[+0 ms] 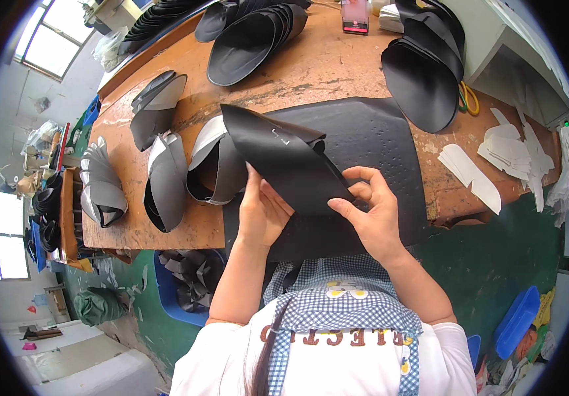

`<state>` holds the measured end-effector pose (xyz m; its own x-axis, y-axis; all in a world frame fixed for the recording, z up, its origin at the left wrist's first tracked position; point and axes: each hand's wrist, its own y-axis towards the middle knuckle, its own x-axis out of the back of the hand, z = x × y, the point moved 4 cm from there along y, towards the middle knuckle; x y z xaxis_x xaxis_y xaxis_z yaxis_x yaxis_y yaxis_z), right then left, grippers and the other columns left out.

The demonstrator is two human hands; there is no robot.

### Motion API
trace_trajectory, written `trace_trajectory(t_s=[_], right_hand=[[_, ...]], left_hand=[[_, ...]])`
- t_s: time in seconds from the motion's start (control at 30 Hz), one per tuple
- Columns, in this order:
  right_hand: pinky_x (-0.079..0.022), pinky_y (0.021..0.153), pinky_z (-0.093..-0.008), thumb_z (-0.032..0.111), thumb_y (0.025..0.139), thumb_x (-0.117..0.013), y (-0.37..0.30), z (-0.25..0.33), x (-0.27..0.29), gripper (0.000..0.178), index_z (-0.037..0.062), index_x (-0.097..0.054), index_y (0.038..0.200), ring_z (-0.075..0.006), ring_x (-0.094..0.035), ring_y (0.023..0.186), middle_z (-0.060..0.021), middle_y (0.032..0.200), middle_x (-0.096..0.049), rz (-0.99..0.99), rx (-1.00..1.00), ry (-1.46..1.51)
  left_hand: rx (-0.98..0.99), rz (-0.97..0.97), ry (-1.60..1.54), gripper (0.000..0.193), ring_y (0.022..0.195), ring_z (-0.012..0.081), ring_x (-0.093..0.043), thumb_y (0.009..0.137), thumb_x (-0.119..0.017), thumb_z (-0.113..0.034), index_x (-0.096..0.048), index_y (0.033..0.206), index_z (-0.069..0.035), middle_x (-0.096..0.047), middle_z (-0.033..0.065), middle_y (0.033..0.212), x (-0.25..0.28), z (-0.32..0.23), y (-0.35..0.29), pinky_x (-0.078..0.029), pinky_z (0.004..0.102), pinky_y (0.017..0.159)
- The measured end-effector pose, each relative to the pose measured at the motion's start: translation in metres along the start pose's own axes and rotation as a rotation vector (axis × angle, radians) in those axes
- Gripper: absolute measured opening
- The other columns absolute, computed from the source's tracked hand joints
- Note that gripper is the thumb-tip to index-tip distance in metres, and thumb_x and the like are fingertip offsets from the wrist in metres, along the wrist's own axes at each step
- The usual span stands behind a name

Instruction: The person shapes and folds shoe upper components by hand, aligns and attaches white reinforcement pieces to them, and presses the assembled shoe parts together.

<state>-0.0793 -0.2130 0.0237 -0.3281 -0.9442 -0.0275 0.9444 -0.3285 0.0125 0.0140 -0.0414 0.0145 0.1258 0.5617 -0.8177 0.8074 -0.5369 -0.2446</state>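
Head view; clock directions run from the held piece, 12 at the top.

Smooth black curved sheet piece with small pale marks [284, 155]: mid-picture, tilted, raised above a flat black perforated mat [380, 142] on a worn orange-brown table [337, 63]. Person's right hand [373, 211], at 4 o'clock, clamps the piece's edge, thumb on the near face, fingers curled over the rim. Left hand [262, 212], at 7, touches the lower-left edge with its thumb, fingers running behind; cannot tell how tightly they close.

At 9, just beside the piece: grey curved piece with pale lining [235, 173]. Beyond it, farther out at 9, more grey curved pieces [169, 188] stand in a loose row. At 12, nested stack of black curved pieces [245, 56]; at 2, another black nested stack [423, 86], yellow-and-green looped handles [472, 100] just beside it. At 3, flat white cut-outs [472, 178] lie fanned. At 7, below table level, blue plastic bin [165, 290] holds dark scraps [195, 274].
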Motion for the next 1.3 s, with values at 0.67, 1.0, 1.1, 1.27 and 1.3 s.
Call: trace_trajectory(t_s=[0.67,1.0,1.1,1.27,1.3], right_hand=[[-0.051,0.069,-0.0265,0.010,0.087,-0.080,-0.004,-0.011,-0.005,0.020,-0.0036,-0.075,0.101,-0.0092,-0.063,0.078,-0.0064,0.089,-0.071,0.107,-0.039,-0.044],[-0.047,0.073,-0.0371,0.016,0.083,-0.081,-0.003,0.009,-0.007,0.016,0.0028,-0.076,0.091,-0.0231,-0.062,0.073,-0.0076,0.084,-0.072,0.048,0.243,-0.413],[-0.044,0.072,-0.0364,0.017,0.084,-0.080,0.001,0.018,-0.009,0.014,0.0045,-0.076,0.088,-0.0210,-0.060,0.070,-0.0063,0.079,-0.071,0.011,0.347,-0.469],[-0.045,0.067,-0.0358,0.014,0.084,-0.080,0.001,0.014,-0.011,0.012,0.0029,-0.075,0.084,-0.0204,-0.058,0.068,-0.0058,0.072,-0.068,0.035,0.278,-0.353],[-0.045,0.067,-0.0358,0.014,0.084,-0.080,0.000,0.013,-0.012,0.012,0.0029,-0.075,0.084,-0.0204,-0.058,0.068,-0.0058,0.072,-0.068,0.038,0.279,-0.352]], left_hand=[[-0.120,0.063,0.496,0.039,0.103,0.0329,-0.074,0.086,-0.076,0.000,-0.063,0.122,0.007,-0.073,0.0232,0.113,-0.013,-0.003,-0.001,-0.061,0.0414,0.091],[-0.163,-0.030,0.548,0.027,0.091,0.0219,-0.075,0.084,-0.080,0.002,-0.070,0.109,0.005,-0.076,0.0153,0.102,-0.013,-0.009,-0.004,-0.063,0.0355,0.083],[-0.163,-0.043,0.568,0.029,0.091,0.0229,-0.075,0.085,-0.078,0.003,-0.069,0.112,0.004,-0.075,0.0162,0.103,-0.007,-0.006,-0.006,-0.063,0.0359,0.084],[-0.175,-0.077,0.569,0.028,0.087,0.0195,-0.074,0.082,-0.080,0.004,-0.071,0.109,0.005,-0.076,0.0141,0.101,-0.008,-0.004,-0.006,-0.062,0.0340,0.082],[-0.189,-0.102,0.579,0.030,0.088,0.0190,-0.074,0.082,-0.081,0.004,-0.070,0.110,0.004,-0.075,0.0131,0.102,-0.009,-0.003,-0.008,-0.062,0.0334,0.082]])
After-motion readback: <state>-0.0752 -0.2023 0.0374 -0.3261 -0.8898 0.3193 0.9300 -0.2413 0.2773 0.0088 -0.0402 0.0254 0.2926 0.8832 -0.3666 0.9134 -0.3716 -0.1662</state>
